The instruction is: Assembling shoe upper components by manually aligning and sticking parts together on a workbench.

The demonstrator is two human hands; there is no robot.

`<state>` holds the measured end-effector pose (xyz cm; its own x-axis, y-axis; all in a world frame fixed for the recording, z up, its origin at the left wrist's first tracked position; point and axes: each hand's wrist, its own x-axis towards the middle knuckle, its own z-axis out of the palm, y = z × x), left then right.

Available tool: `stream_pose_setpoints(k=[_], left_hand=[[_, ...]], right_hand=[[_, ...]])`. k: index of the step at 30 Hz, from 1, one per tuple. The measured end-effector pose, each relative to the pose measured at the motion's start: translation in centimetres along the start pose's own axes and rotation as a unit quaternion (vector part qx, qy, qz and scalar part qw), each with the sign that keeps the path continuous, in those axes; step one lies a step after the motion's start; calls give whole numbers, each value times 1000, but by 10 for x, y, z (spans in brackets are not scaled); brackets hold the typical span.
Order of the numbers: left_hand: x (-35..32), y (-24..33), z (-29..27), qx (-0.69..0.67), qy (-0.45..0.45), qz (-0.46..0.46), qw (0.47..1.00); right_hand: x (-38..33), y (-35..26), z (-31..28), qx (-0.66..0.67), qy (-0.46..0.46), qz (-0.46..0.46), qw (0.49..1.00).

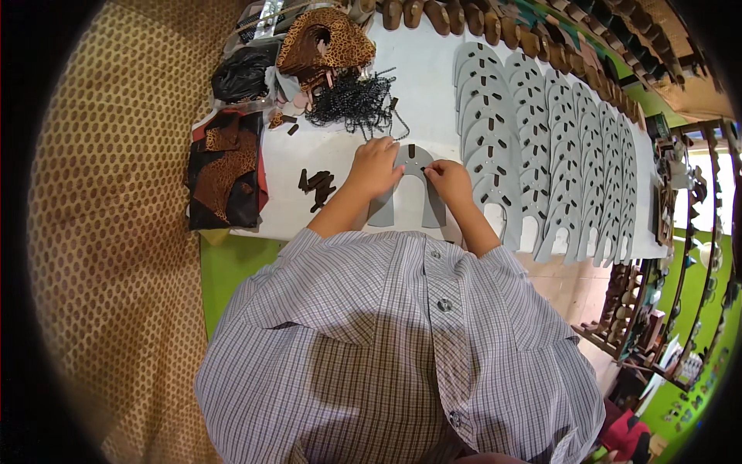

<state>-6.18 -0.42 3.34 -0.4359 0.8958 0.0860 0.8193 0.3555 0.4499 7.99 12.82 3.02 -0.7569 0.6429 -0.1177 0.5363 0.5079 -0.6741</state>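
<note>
A grey horseshoe-shaped piece (433, 209) lies flat on the white table in front of me, its two legs toward me. One small dark brown strip (412, 150) sits at the top of its arch. My left hand (376, 167) is closed over the left side of the arch, its thumb on the piece. My right hand (450, 184) pinches a small dark strip (424, 168) against the arch's right side, the fingertips partly covering it. Several loose dark strips (317, 185) lie in a small heap left of my left forearm.
Rows of overlapping grey horseshoe pieces (533, 147) with dark strips cover the table's right side. Black beaded strands (352, 100), leopard-print material (328, 39) and a black bag (243, 73) lie back left. Brown shoe forms (495, 27) line the far edge. A patterned curtain (124, 232) hangs left.
</note>
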Motion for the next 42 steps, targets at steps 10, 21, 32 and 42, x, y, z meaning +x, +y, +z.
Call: stream_pose_setpoints(k=[10, 21, 32, 42], left_hand=[[15, 3, 17, 30, 21, -4, 999], [27, -11, 19, 10, 46, 35, 998], [30, -17, 24, -62, 1, 35, 997], [32, -14, 16, -117, -76, 41, 989]], right_hand=[[4, 3, 1, 8, -11, 18, 1000], [-2, -6, 4, 4, 40, 23, 999], [-18, -4, 8, -166, 121, -126, 971], [-19, 3, 12, -152, 138, -186, 961]])
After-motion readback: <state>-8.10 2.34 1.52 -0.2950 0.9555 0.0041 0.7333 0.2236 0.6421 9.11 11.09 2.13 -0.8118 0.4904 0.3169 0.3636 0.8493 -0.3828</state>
